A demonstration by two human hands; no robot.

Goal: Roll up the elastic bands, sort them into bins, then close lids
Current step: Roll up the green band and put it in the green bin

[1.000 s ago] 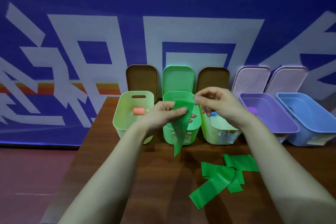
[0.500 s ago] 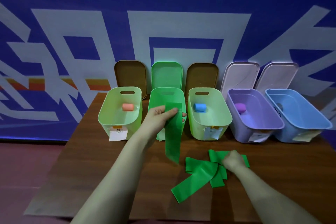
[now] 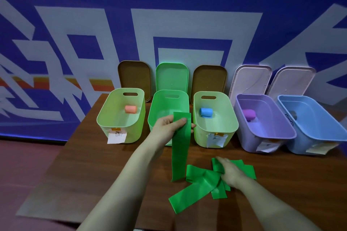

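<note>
I'm pinching the vertically hanging green elastic band's (image 3: pixel 181 148) top with my left hand (image 3: pixel 168 127), right hand (image 3: pixel 231 173) resting open on its lower-right tail.

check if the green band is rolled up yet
Not rolled. The green band hangs as a flat strip from the left hand; more lies loose on the table under the right hand.

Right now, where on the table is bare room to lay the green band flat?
Bare table lies left of the left hand, before the pale green bin. Crowded: around the right hand on the green band pile.
</note>
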